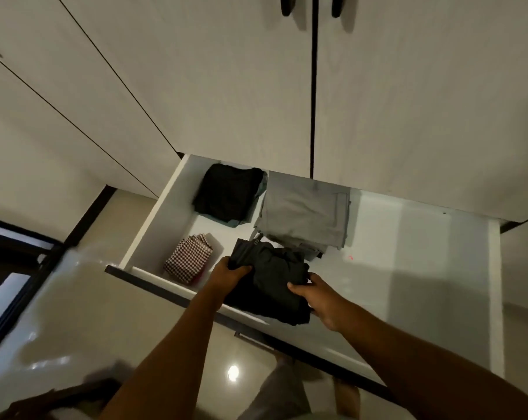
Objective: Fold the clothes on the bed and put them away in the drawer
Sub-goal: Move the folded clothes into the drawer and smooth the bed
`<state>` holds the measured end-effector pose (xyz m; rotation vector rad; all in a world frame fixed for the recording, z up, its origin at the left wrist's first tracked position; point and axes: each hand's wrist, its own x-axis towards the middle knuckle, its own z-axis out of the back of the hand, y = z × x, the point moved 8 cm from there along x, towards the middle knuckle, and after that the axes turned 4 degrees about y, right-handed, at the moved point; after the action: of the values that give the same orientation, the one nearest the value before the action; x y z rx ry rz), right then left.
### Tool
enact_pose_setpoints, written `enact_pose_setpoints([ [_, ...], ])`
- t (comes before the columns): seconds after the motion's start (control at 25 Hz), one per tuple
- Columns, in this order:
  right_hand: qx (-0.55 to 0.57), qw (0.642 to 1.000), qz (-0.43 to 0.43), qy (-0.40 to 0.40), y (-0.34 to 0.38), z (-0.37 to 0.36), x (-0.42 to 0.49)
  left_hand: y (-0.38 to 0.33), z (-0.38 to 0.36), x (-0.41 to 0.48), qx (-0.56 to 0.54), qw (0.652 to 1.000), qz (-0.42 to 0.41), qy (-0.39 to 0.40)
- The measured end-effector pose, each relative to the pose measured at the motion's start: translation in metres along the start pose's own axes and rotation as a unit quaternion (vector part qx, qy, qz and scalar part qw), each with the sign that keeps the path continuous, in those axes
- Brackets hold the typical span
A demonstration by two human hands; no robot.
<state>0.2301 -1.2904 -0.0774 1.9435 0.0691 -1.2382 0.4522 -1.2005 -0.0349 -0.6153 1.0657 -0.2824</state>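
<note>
white drawer, grey trousers, checked cloth

The drawer is lined with smooth white laminate that has a soft sheen. The black garment is matt, soft cloth, creased in folds. The grey garment is a matt, finely woven fabric, and the dark pile is matt cloth too. The checked cloth looks thin and woven. The cupboard doors are pale and matt, faintly grained. The floor is glossy tile.

No legible txt, labels or nos. anywhere.
</note>
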Motion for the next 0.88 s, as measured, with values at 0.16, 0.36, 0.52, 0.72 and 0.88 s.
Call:
enact_pose_setpoints([
  [0.16,-0.053,0.998,-0.04,0.003,0.008,-0.035,0.055,0.024,0.038,0.061,0.003,0.999,0.024,0.02],
  [0.36,-0.068,0.987,-0.143,0.036,-0.013,-0.058,0.095,0.067,0.064,0.121,0.097,0.994,0.025,0.033],
  [0.52,-0.097,0.982,-0.148,0.064,-0.008,-0.067,0.101,0.093,0.063,0.146,0.202,0.979,0.026,0.024],
  [0.72,-0.284,0.953,-0.091,0.06,0.013,-0.075,0.09,0.083,0.057,0.13,0.295,0.955,0.036,0.006],
  [0.88,-0.423,0.906,0.006,0.024,0.038,-0.069,0.062,0.056,0.05,0.078,0.363,0.93,0.004,-0.058],
])
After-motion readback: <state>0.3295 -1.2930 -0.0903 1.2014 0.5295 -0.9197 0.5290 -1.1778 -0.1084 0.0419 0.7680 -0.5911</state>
